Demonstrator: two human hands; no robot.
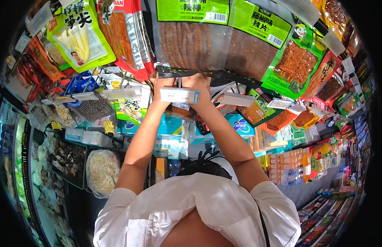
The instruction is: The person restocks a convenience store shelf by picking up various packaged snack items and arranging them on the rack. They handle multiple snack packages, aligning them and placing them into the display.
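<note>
Both arms reach straight ahead to a hanging clear snack bag (191, 43) with a green header and brown spicy sticks inside. My left hand (162, 82) is at the bag's lower left edge, close to a red-edged snack bag (124, 37). At the lower right edge is my right hand (195, 82), near a clear bag of flat brown slices (251, 51). The fingers of both hands are mostly hidden at the dark bottom seam (181, 73), so their grip does not show. Between my wrists, a price tag (180, 95) juts out on a display hook.
A green bag of bamboo shoots (81, 37) hangs left; a green snack bag (296, 61) hangs right. Below are hooks with more packets, blue tissue packs (240, 125), bagged bean sprouts (103, 173) and a crate of dark mushrooms (69, 159). Bottled drinks (285, 165) stand right.
</note>
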